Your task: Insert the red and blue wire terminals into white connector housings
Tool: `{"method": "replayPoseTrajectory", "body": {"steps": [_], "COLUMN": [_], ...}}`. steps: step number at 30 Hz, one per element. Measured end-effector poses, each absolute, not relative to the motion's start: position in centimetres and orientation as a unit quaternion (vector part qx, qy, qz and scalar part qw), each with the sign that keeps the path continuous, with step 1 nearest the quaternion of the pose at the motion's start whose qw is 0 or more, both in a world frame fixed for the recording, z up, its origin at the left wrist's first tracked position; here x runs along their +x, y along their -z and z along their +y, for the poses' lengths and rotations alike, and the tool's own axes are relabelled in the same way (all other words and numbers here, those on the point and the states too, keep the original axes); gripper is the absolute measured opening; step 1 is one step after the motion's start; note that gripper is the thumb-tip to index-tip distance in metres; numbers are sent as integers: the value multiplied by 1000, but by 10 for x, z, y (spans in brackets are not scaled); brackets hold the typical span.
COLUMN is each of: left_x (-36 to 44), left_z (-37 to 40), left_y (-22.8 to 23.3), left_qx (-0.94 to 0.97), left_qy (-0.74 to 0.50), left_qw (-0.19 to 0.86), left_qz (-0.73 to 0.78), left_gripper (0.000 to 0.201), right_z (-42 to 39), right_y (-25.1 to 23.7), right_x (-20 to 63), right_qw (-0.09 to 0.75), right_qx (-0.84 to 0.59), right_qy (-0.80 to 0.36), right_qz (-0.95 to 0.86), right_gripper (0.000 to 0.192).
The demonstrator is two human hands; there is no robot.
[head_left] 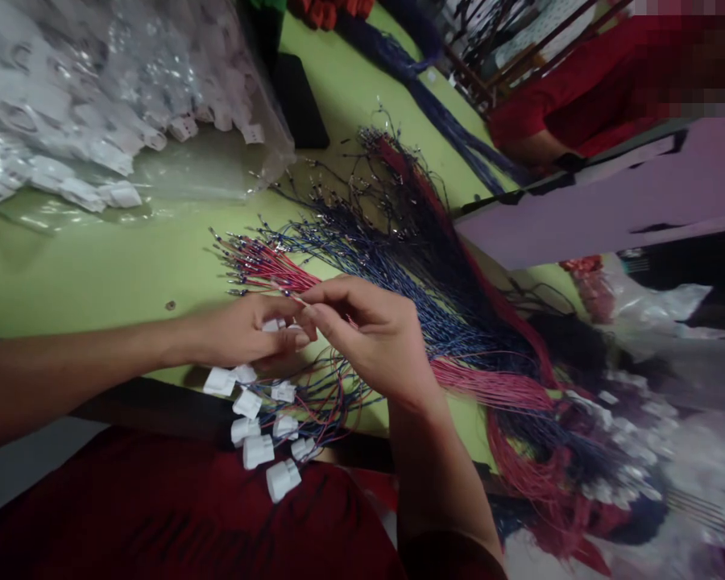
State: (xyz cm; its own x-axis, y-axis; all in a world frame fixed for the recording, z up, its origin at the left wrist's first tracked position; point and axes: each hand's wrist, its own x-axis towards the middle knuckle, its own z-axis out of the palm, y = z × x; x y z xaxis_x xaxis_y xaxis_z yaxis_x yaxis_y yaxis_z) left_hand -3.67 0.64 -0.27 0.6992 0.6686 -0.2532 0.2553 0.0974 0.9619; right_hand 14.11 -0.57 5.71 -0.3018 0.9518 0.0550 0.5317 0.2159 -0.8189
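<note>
Fingers of the left hand [250,332] pinch a small white plug [271,325], while the right hand [368,334] holds a thin wire [290,294] between thumb and forefinger, its tip right at the plug. Both hands meet above the near edge of a green table [84,274]. The step looks like feeding a wire end into the plug; it calls for lining the metal tip up with a slot too small to make out. Just below the hands, a cluster of wired plugs [259,427] hangs over the table edge. Behind lies a spread bundle of loose wires [399,266], red and blue. Far left sits a clear bag of white plugs [97,105]. Another person in red [580,89] sits across the table.
</note>
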Motion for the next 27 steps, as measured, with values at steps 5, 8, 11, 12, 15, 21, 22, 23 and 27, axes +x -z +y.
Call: {"method": "replayPoseTrajectory", "body": {"steps": [5, 8, 11, 12, 15, 21, 22, 23, 27], "left_x": [-35, -36, -37, -37, -37, -36, -36, -36, -35], "left_z": [10, 15, 18, 19, 20, 22, 22, 21, 20], "left_y": [-4, -6, -5, -4, -2, 0, 0, -1, -2], "left_qx": [550, 480, 413, 398, 367, 342, 342, 344, 353], "left_qy": [-141, -143, -173, -181, -193, -180, -178, -177, -175], "left_qw": [728, 757, 784, 793, 813, 825, 824, 823, 811], "left_qz": [385, 420, 429, 425, 408, 412, 414, 417, 432], "left_gripper": [19, 29, 18, 16, 15, 17, 17, 16, 13], "right_z": [-8, -15, -23, -25, -28, -33, -33, -33, -32], "right_y": [-39, -31, -29, -29, -29, -25, -24, -23, -21], "right_x": [159, 165, 162, 160, 157, 158, 158, 158, 157], "right_qw": [298, 311, 326, 327, 323, 322, 322, 319, 297], "right_qx": [-603, -629, -627, -628, -630, -598, -591, -587, -586], "right_qy": [-324, -306, -286, -278, -257, -213, -201, -190, -158], "right_qz": [-666, -644, -648, -650, -658, -702, -712, -719, -737], "right_gripper": [8, 8, 8, 8, 9, 9, 9, 10, 13]}}
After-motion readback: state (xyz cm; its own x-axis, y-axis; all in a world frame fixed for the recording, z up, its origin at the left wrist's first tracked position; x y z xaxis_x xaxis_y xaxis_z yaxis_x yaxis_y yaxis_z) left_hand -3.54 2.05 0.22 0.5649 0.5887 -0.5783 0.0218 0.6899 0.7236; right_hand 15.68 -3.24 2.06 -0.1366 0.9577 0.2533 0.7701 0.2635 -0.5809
